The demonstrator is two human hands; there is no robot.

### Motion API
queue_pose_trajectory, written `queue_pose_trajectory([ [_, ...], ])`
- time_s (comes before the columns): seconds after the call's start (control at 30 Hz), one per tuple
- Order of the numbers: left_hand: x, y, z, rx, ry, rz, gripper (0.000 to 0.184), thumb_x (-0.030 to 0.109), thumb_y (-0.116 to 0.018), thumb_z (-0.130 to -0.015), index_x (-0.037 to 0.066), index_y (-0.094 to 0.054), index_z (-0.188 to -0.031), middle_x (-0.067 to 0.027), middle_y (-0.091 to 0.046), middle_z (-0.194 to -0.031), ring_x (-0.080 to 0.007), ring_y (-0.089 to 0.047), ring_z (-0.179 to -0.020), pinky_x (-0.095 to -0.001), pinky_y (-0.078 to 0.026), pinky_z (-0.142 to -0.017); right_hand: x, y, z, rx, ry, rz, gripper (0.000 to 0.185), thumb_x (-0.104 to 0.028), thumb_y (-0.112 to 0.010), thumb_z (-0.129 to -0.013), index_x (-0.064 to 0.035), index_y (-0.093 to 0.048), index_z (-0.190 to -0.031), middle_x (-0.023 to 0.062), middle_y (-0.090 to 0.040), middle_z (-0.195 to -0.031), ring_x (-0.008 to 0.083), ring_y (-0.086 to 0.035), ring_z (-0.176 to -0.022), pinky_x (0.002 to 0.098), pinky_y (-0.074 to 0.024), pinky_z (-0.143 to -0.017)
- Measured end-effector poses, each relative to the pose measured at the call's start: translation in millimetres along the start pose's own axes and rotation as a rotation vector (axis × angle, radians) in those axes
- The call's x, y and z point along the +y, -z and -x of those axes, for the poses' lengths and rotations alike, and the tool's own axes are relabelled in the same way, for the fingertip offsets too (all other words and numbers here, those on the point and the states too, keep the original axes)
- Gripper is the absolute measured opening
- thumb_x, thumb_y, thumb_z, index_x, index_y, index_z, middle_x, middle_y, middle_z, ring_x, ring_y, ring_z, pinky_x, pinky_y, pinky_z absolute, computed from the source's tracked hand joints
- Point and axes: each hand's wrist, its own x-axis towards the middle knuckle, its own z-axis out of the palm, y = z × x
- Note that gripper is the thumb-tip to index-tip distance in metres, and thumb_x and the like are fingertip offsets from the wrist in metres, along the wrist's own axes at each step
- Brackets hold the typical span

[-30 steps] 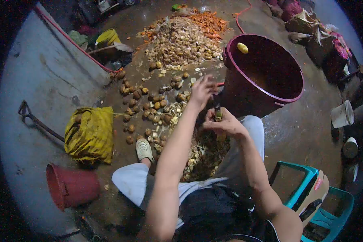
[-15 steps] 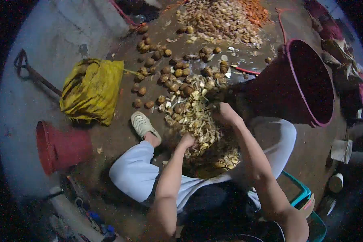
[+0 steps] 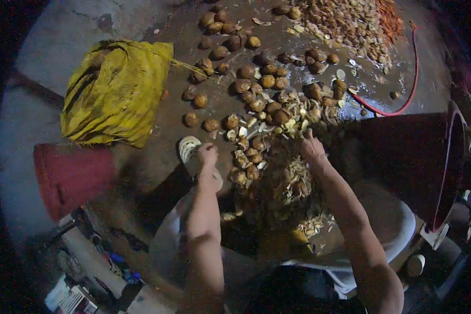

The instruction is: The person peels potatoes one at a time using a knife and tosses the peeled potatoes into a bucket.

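Note:
My left hand (image 3: 208, 155) is over the pale clog (image 3: 189, 148) on my foot, its fingers closed; anything between them is too small to make out. On the right, my right hand (image 3: 312, 147) is at the edge of a heap of peelings and cut pieces (image 3: 297, 112), fingers curled, with its contents hidden. Several round brown roots (image 3: 246, 71) lie scattered on the wet floor beyond both hands. Darker scraps and peelings (image 3: 296, 180) lie between my forearms.
A yellow sack (image 3: 118, 94) stands at the left above a red bucket (image 3: 76, 175). The big dark red tub (image 3: 408, 157) is at the right, near a red hose (image 3: 414, 73). A large pile of pale pieces (image 3: 345, 26) and orange ones (image 3: 390, 21) lies at the back.
The view has swung left and down. My left hand has moved from the peelings to the clog. My right hand, earlier by the tub, is now at the heap; the green-tipped item at my hands is gone from sight.

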Motion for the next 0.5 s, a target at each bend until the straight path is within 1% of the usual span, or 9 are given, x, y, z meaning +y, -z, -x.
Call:
queue_pose_trajectory([
  [0.03,-26.3,-0.2,-45.8,0.112,-0.158,-0.203,0.025,0.005,-0.063,-0.079,0.006,-0.058,-0.103,-0.0067,-0.062,-0.077,-0.0209,-0.061,-0.073,-0.0325,-0.049,-0.067,18.8,-27.1,-9.3,-0.024,0.003,0.006,0.057,-0.027,-0.060,-0.086,-0.0143,-0.033,-0.135,0.0326,-0.053,-0.116,0.0386,-0.065,-0.078,0.0476,-0.0562,-0.067],
  [0.1,17.9,0.8,-58.4,0.231,-0.209,-0.125,0.030,0.005,-0.066,-0.075,0.003,-0.057,-0.103,-0.0130,-0.063,-0.092,-0.0270,-0.061,-0.088,-0.0350,-0.047,-0.083,55.8,-80.4,-28.1,-0.073,0.009,0.017,0.077,-0.035,-0.055,-0.091,-0.0193,-0.010,-0.151,0.0310,-0.055,-0.111,0.0376,-0.065,-0.076,0.0472,-0.0562,-0.065],
  [0.17,51.2,1.4,-73.2,0.477,-0.441,-0.439,0.041,0.010,-0.068,-0.074,0.003,-0.056,-0.113,-0.0185,-0.059,-0.108,-0.0314,-0.059,-0.097,-0.0387,-0.046,-0.087,54.6,-72.6,-23.0,0.020,0.004,-0.023,0.076,-0.041,-0.052,-0.093,-0.0184,-0.009,-0.151,0.0285,-0.058,-0.103,0.0375,-0.065,-0.076,0.0477,-0.0559,-0.064],
  [0.2,72.2,1.3,-68.4,0.474,-0.436,-0.443,0.041,0.010,-0.068,-0.074,0.003,-0.056,-0.113,-0.0185,-0.059,-0.108,-0.0314,-0.059,-0.097,-0.0387,-0.046,-0.087,52.9,-65.0,-23.0,0.049,0.002,-0.037,0.076,-0.043,-0.052,-0.093,-0.0181,-0.009,-0.151,0.0277,-0.059,-0.101,0.0375,-0.065,-0.076,0.0479,-0.0558,-0.063],
  [0.23,95.7,1.5,-62.4,0.483,-0.451,-0.544,0.049,0.012,-0.070,-0.073,0.005,-0.054,-0.119,-0.0189,-0.056,-0.114,-0.0347,-0.056,-0.102,-0.0406,-0.045,-0.091,48.6,-53.2,-25.8,-0.158,-0.099,-0.061,0.056,-0.023,-0.054,-0.085,-0.0169,-0.033,-0.136,0.0249,-0.045,-0.122,0.0386,-0.064,-0.086,0.0468,-0.0561,-0.070],
  [0.3,104.0,-4.4,-75.2,0.484,-0.466,-0.651,0.056,0.014,-0.071,-0.073,0.007,-0.051,-0.125,-0.0194,-0.053,-0.119,-0.0379,-0.054,-0.108,-0.0425,-0.044,-0.094,45.3,-33.4,-24.2,-0.371,-0.207,-0.088,0.047,-0.004,-0.057,-0.077,-0.0157,-0.056,-0.122,0.0221,-0.032,-0.143,0.0398,-0.062,-0.095,0.0457,-0.0565,-0.076],
  [0.4,109.9,-15.3,-95.7,0.420,-0.424,-0.761,0.067,0.017,-0.073,-0.075,0.011,-0.044,-0.135,-0.0211,-0.044,-0.132,-0.0407,-0.047,-0.118,-0.0434,-0.041,-0.099,46.7,-22.9,-11.7,-0.247,-0.100,-0.040,0.052,-0.005,-0.058,-0.077,-0.0178,-0.052,-0.127,0.0218,-0.034,-0.140,0.0394,-0.064,-0.089,0.0465,-0.0567,-0.075],
  [0.43,136.5,-25.1,-77.9,0.387,-0.533,-0.915,0.067,0.016,-0.073,-0.076,0.012,-0.043,-0.135,-0.0224,-0.039,-0.137,-0.0410,-0.045,-0.121,-0.0431,-0.040,-0.100,51.0,-23.7,-9.0,-0.214,-0.074,-0.042,0.059,-0.027,-0.055,-0.084,-0.0132,-0.034,-0.137,0.0239,-0.049,-0.117,0.0398,-0.065,-0.083,0.0463,-0.0561,-0.071],
  [0.5,148.1,-39.4,-77.9,0.350,-0.642,-1.063,0.067,0.015,-0.073,-0.076,0.013,-0.043,-0.136,-0.0238,-0.033,-0.142,-0.0413,-0.042,-0.125,-0.0428,-0.040,-0.102,53.5,-11.4,-9.2,-0.181,-0.051,-0.038,0.079,-0.049,-0.052,-0.091,-0.0087,-0.016,-0.148,0.0259,-0.063,-0.095,0.0402,-0.065,-0.077,0.0461,-0.0554,-0.068],
])
